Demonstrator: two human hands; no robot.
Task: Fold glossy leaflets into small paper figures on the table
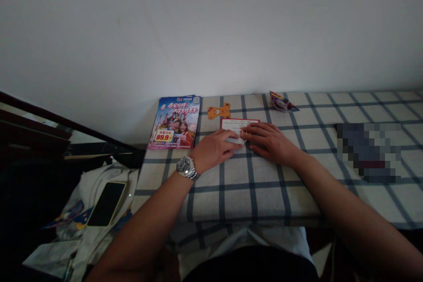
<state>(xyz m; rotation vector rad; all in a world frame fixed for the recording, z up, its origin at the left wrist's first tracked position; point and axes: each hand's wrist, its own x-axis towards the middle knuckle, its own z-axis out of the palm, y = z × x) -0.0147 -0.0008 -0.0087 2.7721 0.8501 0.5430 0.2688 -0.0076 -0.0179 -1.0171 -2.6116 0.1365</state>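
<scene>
A small sheet of paper (231,125), white with a red border and printed text, lies on the tablecloth in front of me, its lower edge turned up and partly hidden by my hands. My left hand (214,147), with a metal watch on the wrist, has its curled fingers closed on the turned-up lower edge. From the other side my right hand (272,142) rests on the paper, fingers stretched out and lying flat. Left of my hands is a stack of colourful printed flyers (175,123). A folded paper piece (282,103) stands beyond my right hand.
A checked tablecloth (218,198) covers the table against a pale wall (211,31). A bear picture (218,111) lies behind the paper. At the right is a blurred-out dark item (368,152). Lower left, a phone (107,203) rests on white bags (79,189).
</scene>
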